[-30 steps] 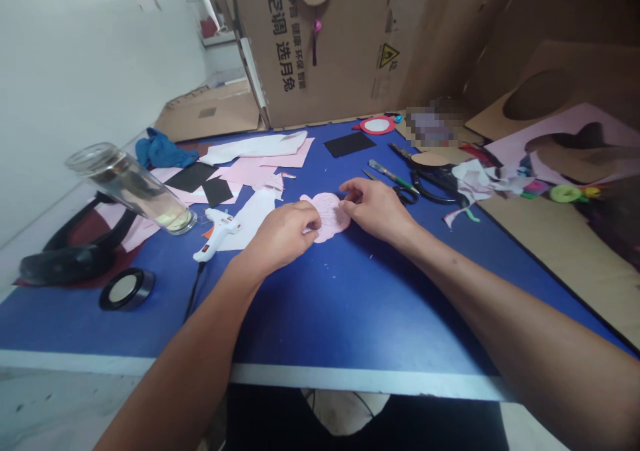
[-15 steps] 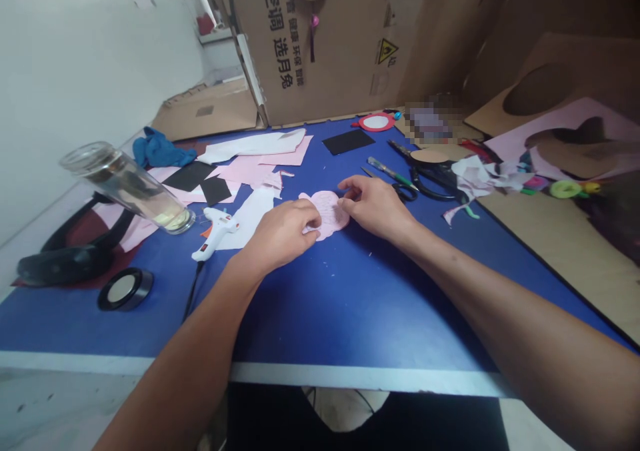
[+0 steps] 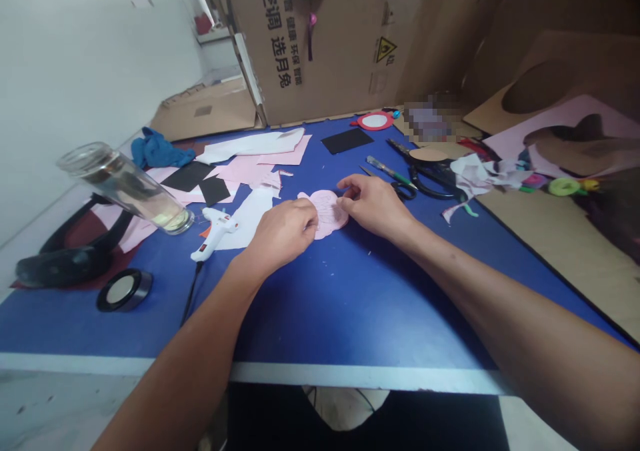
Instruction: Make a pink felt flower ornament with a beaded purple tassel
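The pink paper cutout (image 3: 330,214) lay on the blue table (image 3: 320,317). The left hand (image 3: 283,234) pressed its left edge, the right hand (image 3: 373,204) pinched its right edge, and a white hot glue gun (image 3: 213,234) lay left of it.

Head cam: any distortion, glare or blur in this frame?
Head view: strong wide-angle distortion, with the table's front edge slanting; a pixelated patch masks something at the far side; slight glare on the glass bottle; left hand and right hand reasonably sharp, with soft shadows.
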{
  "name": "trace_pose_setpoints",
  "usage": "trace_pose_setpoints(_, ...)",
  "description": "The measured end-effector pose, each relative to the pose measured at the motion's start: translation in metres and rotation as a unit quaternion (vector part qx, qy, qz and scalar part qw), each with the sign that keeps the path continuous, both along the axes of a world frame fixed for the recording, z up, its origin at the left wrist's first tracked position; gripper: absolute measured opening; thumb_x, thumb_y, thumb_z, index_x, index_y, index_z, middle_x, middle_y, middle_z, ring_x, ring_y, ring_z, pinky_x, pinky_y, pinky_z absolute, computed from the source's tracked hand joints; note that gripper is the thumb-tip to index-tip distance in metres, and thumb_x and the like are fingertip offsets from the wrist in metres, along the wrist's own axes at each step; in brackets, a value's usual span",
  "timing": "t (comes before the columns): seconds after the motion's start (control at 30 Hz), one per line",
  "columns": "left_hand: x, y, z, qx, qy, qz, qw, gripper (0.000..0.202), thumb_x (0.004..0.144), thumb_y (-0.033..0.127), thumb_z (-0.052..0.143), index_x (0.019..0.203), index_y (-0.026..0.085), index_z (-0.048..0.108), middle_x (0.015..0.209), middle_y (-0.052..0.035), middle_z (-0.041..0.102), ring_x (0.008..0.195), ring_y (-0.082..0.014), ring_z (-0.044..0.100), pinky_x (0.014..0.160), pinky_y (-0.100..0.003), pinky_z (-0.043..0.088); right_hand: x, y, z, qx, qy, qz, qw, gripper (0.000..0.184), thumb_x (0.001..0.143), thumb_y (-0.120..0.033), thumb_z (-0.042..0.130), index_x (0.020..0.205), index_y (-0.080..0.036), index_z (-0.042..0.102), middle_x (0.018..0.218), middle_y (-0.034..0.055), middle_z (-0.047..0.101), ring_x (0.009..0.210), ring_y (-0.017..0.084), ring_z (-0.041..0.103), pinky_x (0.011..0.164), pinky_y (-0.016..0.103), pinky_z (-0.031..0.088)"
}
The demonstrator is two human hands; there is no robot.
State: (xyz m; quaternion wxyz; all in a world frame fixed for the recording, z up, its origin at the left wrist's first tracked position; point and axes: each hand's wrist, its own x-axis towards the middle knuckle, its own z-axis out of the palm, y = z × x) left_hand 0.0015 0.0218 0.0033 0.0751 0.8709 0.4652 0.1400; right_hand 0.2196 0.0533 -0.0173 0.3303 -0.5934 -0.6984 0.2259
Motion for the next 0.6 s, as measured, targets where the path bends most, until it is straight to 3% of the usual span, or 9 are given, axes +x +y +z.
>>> trace_pose_setpoints(0.3,0.0016,-0.0022,0.0061,-0.017,-0.006,0.015,1.000,0.018,0.093,0.010,0.057,0.087,0.022,0.069,0.100,-0.0048,0.077,0.090,-0.0229,0.070,0.080,-0.036,0.051,0.0010,0.0017,-0.0010,-0.003,-0.002,0.002,1.000,0.034,0.089,-0.014,0.074,0.122,-0.016,0.081,0.096,0.0054,0.084,0.084,0.021,0.072,0.080,0.033,0.052)
trace_pose_setpoints(0.47,-0.0011,-0.0012,0.0059,-0.026,-0.003,0.004,1.000,0.013,0.087,0.013,0.067,0.094,0.022,0.071,0.108,-0.0051,0.079,0.099,-0.0252,0.073,0.088,-0.039,0.055,0.0010,0.0017,-0.0002,-0.007,-0.004,-0.001,1.000,0.034,0.090,-0.015,0.074,0.123,-0.016,0.081,0.097,0.0056,0.085,0.083,0.021,0.072,0.080,0.033,0.052)
trace_pose_setpoints(0.6,-0.0012,-0.0007,0.0039,-0.017,0.012,-0.004,1.000,0.017,0.088,0.011,0.064,0.092,0.024,0.073,0.112,-0.0050,0.080,0.105,-0.0261,0.074,0.093,-0.040,0.057,0.0011,0.0015,0.0002,-0.003,-0.006,0.000,1.000,0.034,0.089,-0.016,0.074,0.122,-0.016,0.081,0.096,0.0054,0.084,0.084,0.021,0.072,0.081,0.033,0.052)
